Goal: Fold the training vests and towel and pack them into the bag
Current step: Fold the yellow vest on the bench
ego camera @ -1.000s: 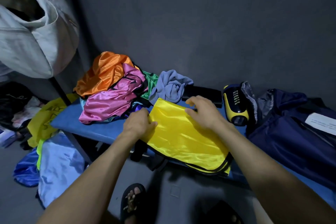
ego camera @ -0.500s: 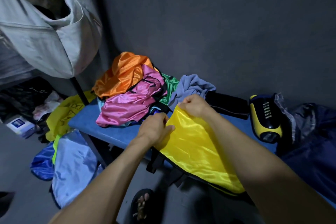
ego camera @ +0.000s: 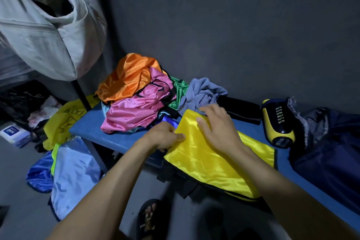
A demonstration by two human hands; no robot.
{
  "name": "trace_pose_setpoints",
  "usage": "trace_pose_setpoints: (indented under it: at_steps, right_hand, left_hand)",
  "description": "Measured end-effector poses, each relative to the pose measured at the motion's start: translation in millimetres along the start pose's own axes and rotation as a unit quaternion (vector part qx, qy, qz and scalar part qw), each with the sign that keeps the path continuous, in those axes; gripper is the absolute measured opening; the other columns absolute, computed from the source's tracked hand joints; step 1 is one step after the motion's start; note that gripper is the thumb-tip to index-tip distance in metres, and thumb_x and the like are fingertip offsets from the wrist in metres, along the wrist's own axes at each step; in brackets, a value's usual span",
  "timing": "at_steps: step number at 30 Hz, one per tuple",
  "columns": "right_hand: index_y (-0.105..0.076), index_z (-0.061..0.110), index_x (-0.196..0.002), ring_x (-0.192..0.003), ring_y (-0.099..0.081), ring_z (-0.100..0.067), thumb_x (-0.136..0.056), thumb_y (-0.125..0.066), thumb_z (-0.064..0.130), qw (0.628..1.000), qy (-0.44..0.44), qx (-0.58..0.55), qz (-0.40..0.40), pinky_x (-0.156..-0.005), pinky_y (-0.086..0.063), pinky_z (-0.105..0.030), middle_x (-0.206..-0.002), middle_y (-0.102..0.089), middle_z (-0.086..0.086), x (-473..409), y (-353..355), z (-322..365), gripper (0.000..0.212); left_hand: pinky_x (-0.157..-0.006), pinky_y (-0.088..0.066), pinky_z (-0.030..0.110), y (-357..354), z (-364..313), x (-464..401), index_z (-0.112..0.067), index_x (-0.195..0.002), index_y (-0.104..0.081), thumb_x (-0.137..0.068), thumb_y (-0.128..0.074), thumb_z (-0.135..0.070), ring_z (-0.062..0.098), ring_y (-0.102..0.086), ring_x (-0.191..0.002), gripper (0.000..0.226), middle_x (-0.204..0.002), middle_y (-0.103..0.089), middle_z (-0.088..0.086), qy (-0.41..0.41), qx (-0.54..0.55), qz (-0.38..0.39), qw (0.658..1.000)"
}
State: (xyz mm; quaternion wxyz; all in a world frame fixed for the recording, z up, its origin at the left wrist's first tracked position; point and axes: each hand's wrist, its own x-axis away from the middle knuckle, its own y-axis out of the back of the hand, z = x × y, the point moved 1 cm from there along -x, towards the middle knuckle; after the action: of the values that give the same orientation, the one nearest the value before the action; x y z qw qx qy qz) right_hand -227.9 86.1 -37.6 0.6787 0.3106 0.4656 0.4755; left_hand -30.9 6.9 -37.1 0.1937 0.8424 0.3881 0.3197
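Yellow vest (ego camera: 220, 158) is spread out flat on the blue bench (ego camera: 87, 124), with its near edge hanging a bit over the front of the bench. It's being handled by both hands. Its left edge is pinched by the left hand (ego camera: 165, 138), thumb on top and the other fingers curled underneath the fabric. The right hand (ego camera: 218, 126) is laid flat on the upper part of the vest, fingers mostly straight and spread, pressing the satin down near the far corner, so nothing is really gripped on that side.

Just behind the vest, a messy pile is stacked up on the bench: an orange vest (ego camera: 128, 76) on top at the back, a pink vest (ego camera: 140, 109) draped in front of it, a green vest (ego camera: 179, 91) poking out on the right side, and a grey-blue towel (ego camera: 202, 91) bunched up right beside that, almost touching the right hand's fingertips. A dark navy bag (ego camera: 331, 146) is slumped on the bench well off to the right, and a yellow-and-black gadget (ego camera: 278, 122) is parked between it and the yellow vest. A light blue cloth (ego camera: 74, 173) is dumped on the floor to the left of the bench, and a pale canvas bag (ego camera: 48, 31) is hung up at top left.
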Motion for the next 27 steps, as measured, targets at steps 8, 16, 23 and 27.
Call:
trace_pose_setpoints:
  at_steps: [8,16,23,27]
  right_hand:
    - [0.003,0.046,-0.160,-0.156,0.017,-0.014,-0.090,0.009,0.077,0.961,-0.086,0.133,0.228,-0.126,0.011,-0.041,-0.168,0.017,0.015,105,25,-67,0.077]
    - [-0.004,0.038,-0.163,-0.157,0.011,-0.013,-0.095,0.001,0.068,0.961,-0.145,0.118,0.204,-0.127,0.008,-0.039,-0.171,0.006,0.012,108,29,-73,0.074]
    - [-0.030,0.021,-0.160,-0.150,-0.030,-0.018,-0.106,-0.043,0.050,0.984,-0.136,-0.058,0.100,-0.120,-0.028,-0.037,-0.164,-0.032,0.002,66,46,-38,0.062]
    - [-0.044,0.033,-0.151,-0.136,-0.048,-0.013,-0.095,-0.058,0.026,0.945,-0.126,-0.264,0.145,-0.107,-0.044,-0.036,-0.150,-0.050,0.009,1,55,-5,0.058]
  left_hand:
    - [-0.065,-0.040,0.034,-8,5,12,-0.015,-0.076,-0.049,-0.096,-0.068,-0.042,0.022,-0.054,-0.068,0.039,-0.075,-0.052,0.008,-0.033,-0.048,-0.054,0.997]
    - [-0.058,-0.058,0.026,-27,2,41,-0.005,-0.086,-0.072,-0.098,-0.069,-0.029,0.012,-0.072,-0.060,0.027,-0.075,-0.077,0.004,-0.002,0.195,0.036,0.980]
    - [-0.065,-0.053,0.031,-18,-8,42,-0.015,-0.087,-0.073,-0.100,-0.065,-0.034,0.013,-0.068,-0.065,0.025,-0.074,-0.075,-0.001,-0.135,0.093,0.002,0.987]
    - [-0.089,-0.057,0.037,-11,-25,52,-0.025,-0.107,-0.075,-0.102,-0.063,-0.030,0.009,-0.073,-0.094,0.014,-0.104,-0.077,-0.012,-0.263,0.041,-0.012,0.964]
